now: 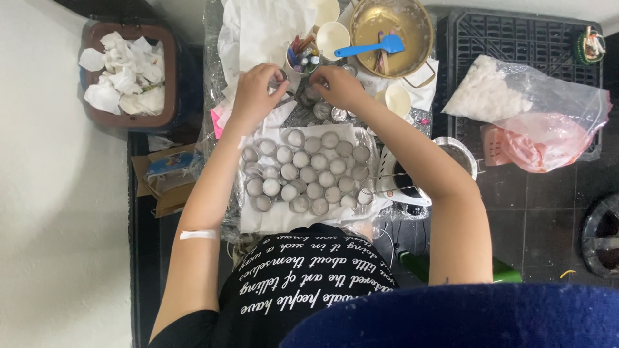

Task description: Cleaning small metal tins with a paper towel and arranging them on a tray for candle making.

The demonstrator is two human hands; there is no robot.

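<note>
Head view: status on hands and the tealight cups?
Left hand and right hand each pinch a small metal cup. Filled tealight cups rowed on white paper below. Pen cup close ahead.

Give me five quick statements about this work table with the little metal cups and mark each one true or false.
1. The small round metal cups sit in rows on white paper. True.
2. A red spatula lies in the metal bowl. False: the spatula is blue.
3. Both the left hand and the right hand are at the far end of the table, beyond the rows of cups. True.
4. The bin at the left is filled with crumpled white paper. True.
5. The clear bag of white bits lies among the cups. False: it rests apart on the black crate at the right.
</note>
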